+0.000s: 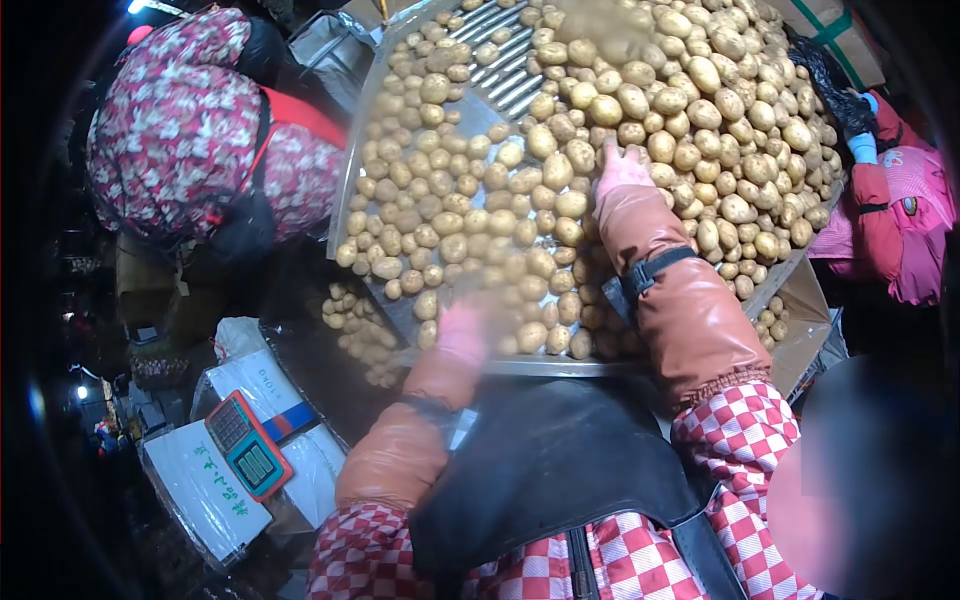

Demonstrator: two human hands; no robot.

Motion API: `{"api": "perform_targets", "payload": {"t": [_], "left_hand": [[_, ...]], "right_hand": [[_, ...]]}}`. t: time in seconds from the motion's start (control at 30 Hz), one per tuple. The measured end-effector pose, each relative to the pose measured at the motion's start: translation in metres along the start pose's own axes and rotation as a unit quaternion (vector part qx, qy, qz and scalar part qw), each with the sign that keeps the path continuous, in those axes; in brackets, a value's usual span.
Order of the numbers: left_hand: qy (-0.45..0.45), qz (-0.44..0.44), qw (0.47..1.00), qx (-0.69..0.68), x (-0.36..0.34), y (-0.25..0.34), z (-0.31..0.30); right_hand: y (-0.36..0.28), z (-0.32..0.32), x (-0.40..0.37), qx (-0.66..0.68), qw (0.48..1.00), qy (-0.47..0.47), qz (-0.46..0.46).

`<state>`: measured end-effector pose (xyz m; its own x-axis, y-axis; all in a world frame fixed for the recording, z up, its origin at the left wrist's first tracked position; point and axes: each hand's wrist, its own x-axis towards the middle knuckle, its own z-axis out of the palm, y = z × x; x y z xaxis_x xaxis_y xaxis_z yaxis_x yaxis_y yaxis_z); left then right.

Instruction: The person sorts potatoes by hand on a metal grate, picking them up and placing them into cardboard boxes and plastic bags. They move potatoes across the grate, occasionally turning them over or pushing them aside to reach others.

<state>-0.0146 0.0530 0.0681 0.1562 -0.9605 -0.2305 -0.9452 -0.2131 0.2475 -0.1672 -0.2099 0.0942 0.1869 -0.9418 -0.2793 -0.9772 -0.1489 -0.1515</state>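
Many potatoes point(700, 115) lie heaped on a metal sorting table point(480, 367), with a thinner spread on its left part. My right hand point(624, 168) reaches into the edge of the big heap, its fingers stretched out against the potatoes. Near the table's front edge, my left hand point(463, 328) is beside loose potatoes point(430, 305); motion and a smear on the lens blur its fingers. Brown sleeve covers with dark straps wrap both my forearms.
A person in a flowered jacket point(180, 120) is at the left, and another in pink point(920, 200) at the right. Metal rollers point(513, 70) show at the table's back. A red-framed scale point(248, 445) rests on white boxes point(200, 490) at lower left. More potatoes point(358, 325) lie below the table's left edge.
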Motion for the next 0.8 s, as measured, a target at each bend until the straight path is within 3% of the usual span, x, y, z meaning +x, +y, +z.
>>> {"api": "perform_targets", "payload": {"t": [0.17,0.2,0.23,0.3,0.4,0.43,0.47,0.53,0.6,0.63,0.7,0.77,0.8], "left_hand": [[-0.012,-0.015,0.997,-0.073,0.012,-0.001,-0.013],[-0.009,-0.007,0.997,-0.075,0.024,0.0,-0.014],[0.028,0.012,0.995,-0.09,0.04,0.0,-0.01],[0.135,0.062,0.98,-0.132,0.079,-0.001,0.008],[0.219,0.056,0.968,-0.106,0.137,0.035,-0.01],[0.055,-0.038,0.991,-0.116,0.159,0.059,-0.044],[-0.112,-0.13,0.978,-0.119,0.179,0.079,-0.07],[-0.085,-0.116,0.985,-0.092,0.212,0.08,-0.04],[-0.082,-0.113,0.984,-0.112,0.241,0.076,-0.022],[-0.077,-0.094,0.973,-0.195,0.239,0.07,-0.027],[-0.099,-0.143,0.924,-0.342,0.21,0.073,-0.044],[-0.11,-0.087,0.932,-0.333,0.183,0.075,-0.049],[-0.117,-0.013,0.96,-0.256,0.162,0.076,-0.045]], "right_hand": [[0.013,0.011,-0.013,0.076,0.997,0.015,-0.011],[0.034,0.029,-0.003,0.128,0.988,0.059,-0.061],[0.049,0.042,0.004,0.252,0.965,0.037,-0.064],[0.063,0.043,0.002,0.475,0.878,-0.044,-0.046],[0.08,0.018,-0.035,0.718,0.657,-0.228,0.014],[0.087,0.015,-0.047,0.776,0.572,-0.262,0.034],[0.094,0.02,-0.056,0.819,0.498,-0.276,0.065],[0.115,0.06,-0.051,0.887,0.33,-0.272,0.174],[0.109,0.059,-0.055,0.907,0.278,-0.262,0.179],[0.101,0.052,-0.059,0.912,0.264,-0.261,0.173],[0.086,0.047,-0.062,0.917,0.242,-0.263,0.177],[0.076,0.043,-0.061,0.921,0.226,-0.259,0.181],[0.073,0.044,-0.058,0.922,0.218,-0.258,0.188]]}}
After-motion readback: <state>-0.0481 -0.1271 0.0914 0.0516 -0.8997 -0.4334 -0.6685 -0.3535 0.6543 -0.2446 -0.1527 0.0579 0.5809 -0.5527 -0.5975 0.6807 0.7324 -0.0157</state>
